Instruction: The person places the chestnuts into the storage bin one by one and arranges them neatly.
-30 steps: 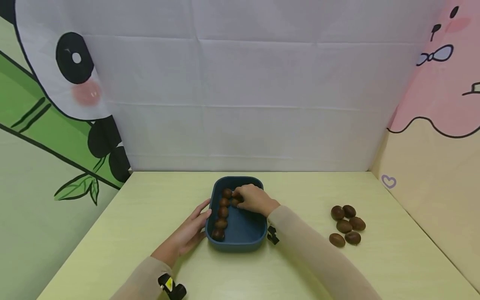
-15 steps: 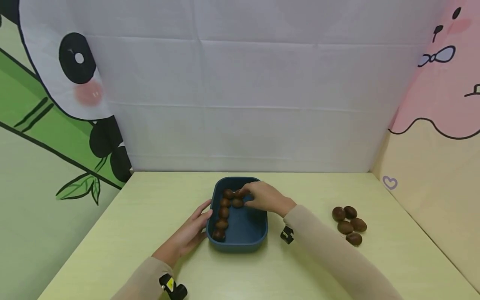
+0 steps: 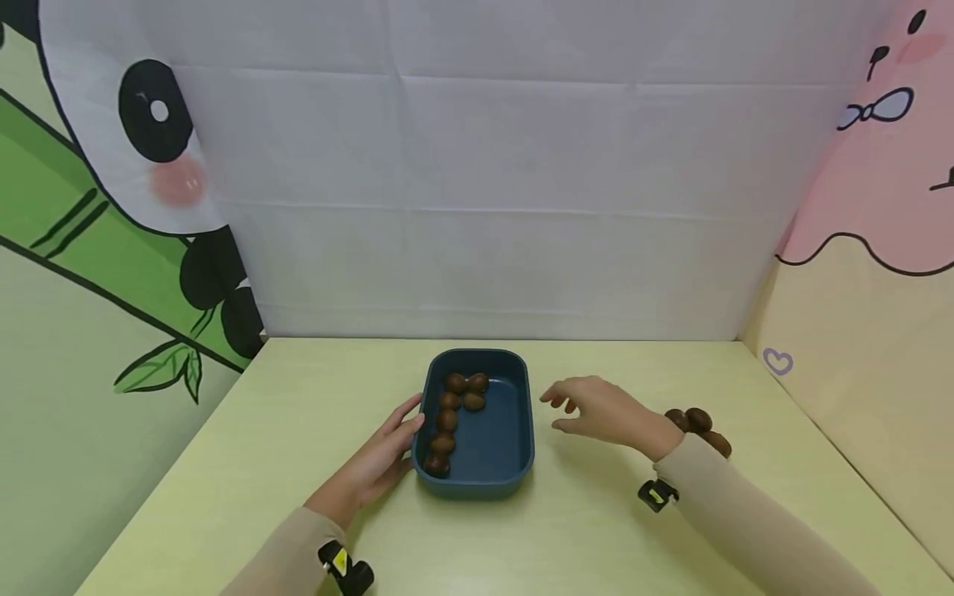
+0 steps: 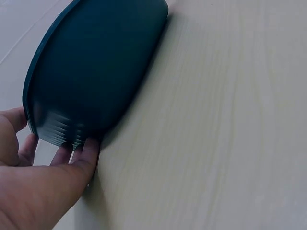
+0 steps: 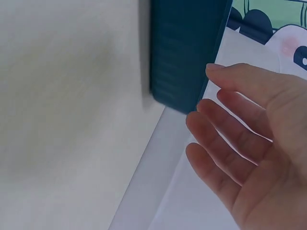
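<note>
A dark blue rectangular box (image 3: 498, 447) stands on the table. Inside it, several glossy brown oval pieces, chestnut-like, form a line (image 3: 445, 420) along the left wall. Two more, a far one (image 3: 478, 383) and a nearer one (image 3: 473, 402), lie to the right of that line's far end. My left hand (image 3: 380, 459) rests against the box's outer left side; in the left wrist view its fingertips touch the ribbed wall (image 4: 62, 125). To the right of the box, my right hand (image 3: 604, 414) hovers with loosely bent, parted fingers and nothing between them.
A loose pile of the same brown pieces (image 3: 699, 420) lies on the table (image 3: 477, 546) at the right, partly hidden behind my right wrist. A white cloth (image 3: 484, 207) hangs behind the table, with printed cartoon panels at both sides.
My right hand has let go of the brown pieces at the box's far end and moved right, out of the box. My left hand stays at the box's side.
</note>
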### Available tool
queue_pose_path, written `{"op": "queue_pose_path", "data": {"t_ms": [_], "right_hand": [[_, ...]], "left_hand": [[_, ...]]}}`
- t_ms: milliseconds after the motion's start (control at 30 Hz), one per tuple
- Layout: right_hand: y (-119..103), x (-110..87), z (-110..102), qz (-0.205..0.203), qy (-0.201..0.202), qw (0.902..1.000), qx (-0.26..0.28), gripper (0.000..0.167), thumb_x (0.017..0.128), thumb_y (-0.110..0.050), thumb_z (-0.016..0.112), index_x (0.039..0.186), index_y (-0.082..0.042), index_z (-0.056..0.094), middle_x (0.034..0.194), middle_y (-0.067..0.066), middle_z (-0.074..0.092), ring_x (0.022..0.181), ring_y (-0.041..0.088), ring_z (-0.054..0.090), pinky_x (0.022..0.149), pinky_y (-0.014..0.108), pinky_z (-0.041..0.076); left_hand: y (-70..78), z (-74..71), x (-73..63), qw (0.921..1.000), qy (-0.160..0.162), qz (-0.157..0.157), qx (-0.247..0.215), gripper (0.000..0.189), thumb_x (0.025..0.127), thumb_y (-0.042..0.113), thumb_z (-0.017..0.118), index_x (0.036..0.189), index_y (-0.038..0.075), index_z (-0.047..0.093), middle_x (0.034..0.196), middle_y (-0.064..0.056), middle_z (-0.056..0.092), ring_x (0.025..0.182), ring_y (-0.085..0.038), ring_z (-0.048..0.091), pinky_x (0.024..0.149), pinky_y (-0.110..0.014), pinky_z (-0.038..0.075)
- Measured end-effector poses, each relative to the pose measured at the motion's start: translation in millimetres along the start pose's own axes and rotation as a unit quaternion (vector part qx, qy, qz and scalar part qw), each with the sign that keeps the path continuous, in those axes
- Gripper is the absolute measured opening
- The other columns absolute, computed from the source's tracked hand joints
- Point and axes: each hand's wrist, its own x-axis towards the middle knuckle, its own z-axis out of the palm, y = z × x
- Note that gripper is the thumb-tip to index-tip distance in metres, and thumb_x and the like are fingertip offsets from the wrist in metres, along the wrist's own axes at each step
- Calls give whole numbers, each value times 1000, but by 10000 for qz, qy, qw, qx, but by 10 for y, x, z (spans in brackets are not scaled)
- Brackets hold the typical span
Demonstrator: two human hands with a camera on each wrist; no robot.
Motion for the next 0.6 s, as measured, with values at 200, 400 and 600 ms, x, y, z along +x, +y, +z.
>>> {"op": "queue_pose_path", "data": {"t_ms": [200, 400, 600], "right_hand": [[197, -452, -67, 341, 53, 9994, 42, 32, 90, -16, 77, 120, -10, 69, 108, 0, 70, 90, 15, 65, 74, 30, 54], [348, -870, -115, 645, 55, 9978, 154, 29, 89, -18, 78, 116, -10, 71, 106, -1, 71, 87, 14, 65, 71, 29, 53], [497, -1162, -78, 885, -19, 9959, 210, 28, 85, -13, 79, 112, -12, 73, 99, -7, 69, 87, 13, 66, 72, 30, 53]], "left_hand": [[6, -2, 4, 10000, 31, -55, 20, 63, 108, 36, 45, 161, 28, 13, 155, -19, 37, 139, -30, 40, 113, -49, 31], [5, -14, -2, 10000, -43, -4, 75, 64, 108, 38, 45, 162, 27, 11, 154, -18, 39, 139, -29, 41, 112, -48, 33], [-4, -20, 10, 10000, -49, -5, 42, 63, 109, 37, 44, 162, 27, 11, 154, -19, 40, 139, -30, 41, 111, -46, 35]]}}
